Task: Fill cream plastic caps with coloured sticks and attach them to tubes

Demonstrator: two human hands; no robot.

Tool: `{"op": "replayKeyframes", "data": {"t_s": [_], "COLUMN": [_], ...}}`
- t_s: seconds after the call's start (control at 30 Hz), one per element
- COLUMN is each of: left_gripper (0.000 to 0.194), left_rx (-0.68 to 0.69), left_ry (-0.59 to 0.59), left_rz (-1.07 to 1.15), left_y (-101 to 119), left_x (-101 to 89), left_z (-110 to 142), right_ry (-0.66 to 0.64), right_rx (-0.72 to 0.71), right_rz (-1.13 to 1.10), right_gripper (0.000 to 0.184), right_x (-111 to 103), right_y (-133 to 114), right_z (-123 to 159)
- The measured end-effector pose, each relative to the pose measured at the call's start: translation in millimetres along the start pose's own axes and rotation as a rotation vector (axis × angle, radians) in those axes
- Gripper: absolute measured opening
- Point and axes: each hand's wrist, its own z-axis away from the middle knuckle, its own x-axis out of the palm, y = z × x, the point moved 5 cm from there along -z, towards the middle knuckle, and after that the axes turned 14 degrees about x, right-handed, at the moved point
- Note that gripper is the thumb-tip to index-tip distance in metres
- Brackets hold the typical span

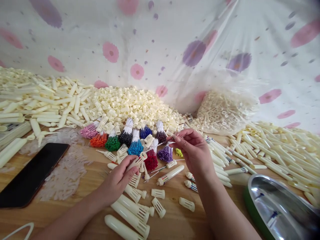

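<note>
My left hand [120,181] is closed around a cream slotted pen sleeve [140,159], its round open end pointing up and right. To its right, my right hand [193,148] is raised, with thumb and fingertips pinched on what looks like a thin white pen refill [172,142], partly hidden by the fingers. Just behind the hands stand bundles of refills with coloured ends, among them red [151,160], purple [165,153], light blue [135,146] and green [112,142]. Between the hands lies a cream pen [171,175] with coloured sliders.
Slotted sleeves [130,103] are heaped at the back, beside pen barrels [37,100]. A clear bag [226,111] of small parts leans right of them. More barrels [282,146] and a green-sided metal tray [252,200] lie right. A phone [32,173] rests left.
</note>
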Motion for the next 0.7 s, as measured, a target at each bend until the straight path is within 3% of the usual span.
{"op": "replayKeyframes", "data": {"t_s": [0.7], "left_gripper": [0.038], "left_rx": [-0.004], "left_ry": [-0.029], "left_rz": [-0.165], "left_y": [-3.5], "left_x": [-1.6], "left_z": [-1.1], "right_ry": [-0.082], "right_rx": [0.124], "right_rz": [-0.033], "right_gripper": [0.018], "right_x": [5.1], "right_y": [17.0], "right_z": [-7.5]}}
